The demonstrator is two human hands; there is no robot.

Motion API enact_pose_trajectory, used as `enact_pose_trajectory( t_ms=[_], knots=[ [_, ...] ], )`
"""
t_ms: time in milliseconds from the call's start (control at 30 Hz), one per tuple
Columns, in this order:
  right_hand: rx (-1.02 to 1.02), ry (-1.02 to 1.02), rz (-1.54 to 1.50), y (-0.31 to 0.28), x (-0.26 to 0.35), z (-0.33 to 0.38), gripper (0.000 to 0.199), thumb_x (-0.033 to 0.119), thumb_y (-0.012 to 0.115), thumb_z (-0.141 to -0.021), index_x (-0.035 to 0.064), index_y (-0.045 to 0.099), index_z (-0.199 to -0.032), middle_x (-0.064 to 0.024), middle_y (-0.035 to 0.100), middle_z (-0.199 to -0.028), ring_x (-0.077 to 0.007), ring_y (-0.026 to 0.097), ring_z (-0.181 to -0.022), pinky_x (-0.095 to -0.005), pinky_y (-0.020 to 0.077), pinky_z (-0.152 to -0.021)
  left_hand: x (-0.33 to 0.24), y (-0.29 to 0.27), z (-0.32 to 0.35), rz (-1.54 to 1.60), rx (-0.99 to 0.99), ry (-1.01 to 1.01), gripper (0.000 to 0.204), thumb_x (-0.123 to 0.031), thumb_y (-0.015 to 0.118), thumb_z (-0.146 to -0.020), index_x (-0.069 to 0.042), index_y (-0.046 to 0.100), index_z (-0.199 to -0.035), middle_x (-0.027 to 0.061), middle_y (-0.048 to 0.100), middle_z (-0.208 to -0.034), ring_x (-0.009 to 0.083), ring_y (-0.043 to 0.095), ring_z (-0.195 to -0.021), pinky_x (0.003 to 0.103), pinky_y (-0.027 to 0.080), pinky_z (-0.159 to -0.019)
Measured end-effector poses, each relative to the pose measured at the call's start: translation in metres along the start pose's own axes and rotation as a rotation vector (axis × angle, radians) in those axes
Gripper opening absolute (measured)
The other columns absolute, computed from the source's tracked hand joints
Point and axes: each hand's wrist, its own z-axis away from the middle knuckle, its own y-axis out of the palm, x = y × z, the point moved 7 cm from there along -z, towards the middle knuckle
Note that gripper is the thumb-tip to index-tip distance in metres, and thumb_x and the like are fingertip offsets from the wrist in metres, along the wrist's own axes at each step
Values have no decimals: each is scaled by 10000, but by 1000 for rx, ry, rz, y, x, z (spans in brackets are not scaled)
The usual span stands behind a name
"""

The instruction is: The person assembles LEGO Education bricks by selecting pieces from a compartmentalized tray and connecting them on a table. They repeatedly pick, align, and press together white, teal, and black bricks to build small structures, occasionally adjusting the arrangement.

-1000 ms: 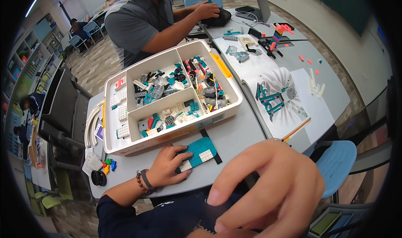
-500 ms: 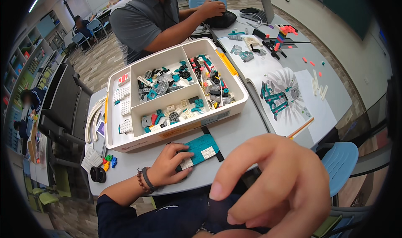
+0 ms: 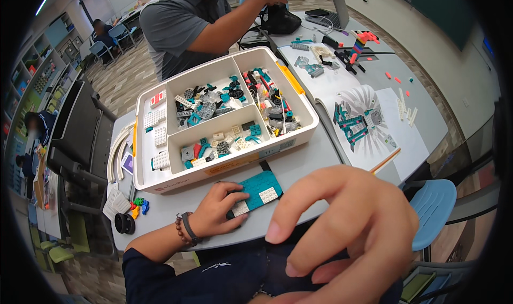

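My left hand (image 3: 218, 209) rests at the left end of a teal studded building plate (image 3: 250, 185), its fingers and thumb closed on that end. White studded pieces (image 3: 268, 195) sit on the plate, one of them beside my fingertips. A short black strip (image 3: 264, 166) shows at the plate's far edge. Large and close in front of me, my right hand (image 3: 352, 224) is raised with its fingers bent and apart. Nothing shows between them. Just beyond the plate stands a white divided bin (image 3: 240, 157) holding teal, white, grey and black building pieces.
An open picture booklet (image 3: 368, 135) lies at the right, near white beams (image 3: 410, 116) and a colourful brick model (image 3: 357, 50). Across the table a person (image 3: 187, 29) handles a black bag (image 3: 280, 21) beside a laptop (image 3: 336, 16). A black roll (image 3: 125, 223) sits at the left edge.
The other person's hand has risen above the black bag. The plate's right end now covers the black strip that showed there before. My right hand has shifted slightly.
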Motion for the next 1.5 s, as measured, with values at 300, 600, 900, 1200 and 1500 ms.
enact_pose_trajectory(
  t_ms=[300,600,900,1200,1500],
  knots=[
    [345,-227,-261,0,-19,0,268,-23,502,-810,77,745,-863,-161,618,-897,-172,532,-625,-295,476,-584,5,3,4,34,23,-19,415,-172,723,-715,-44,577,-1082,172,511,-1081,325,514,-1002,391,439,-857],
    [307,-156,-413,4,-24,5,305,-65,438,-810,0,725,-889,-225,587,-911,-173,497,-534,-247,431,-494,4,-1,3,45,32,-42,428,-186,703,-741,-41,555,-1116,176,501,-1101,327,514,-1002,387,442,-858],
    [655,46,-235,0,-21,-10,345,-71,479,-808,122,751,-893,-135,620,-973,-165,508,-696,-316,420,-764,36,13,19,139,-43,-197,335,-137,630,-803,-17,539,-1103,177,499,-1103,322,514,-985,374,434,-858],
    [698,-43,-217,0,-24,-5,339,-72,482,-829,121,745,-919,-135,611,-990,-166,503,-706,-322,412,-767,31,-3,14,90,-85,-215,289,-105,609,-798,-6,540,-1060,162,537,-1009,311,507,-897,368,423,-799],
    [529,-34,-177,2,-29,-2,203,13,563,-838,87,742,-896,-149,617,-922,-182,531,-696,-302,432,-686,29,-9,12,107,-117,-213,237,-67,587,-805,-21,553,-1035,145,548,-925,306,512,-846,373,419,-758]
  ],
)
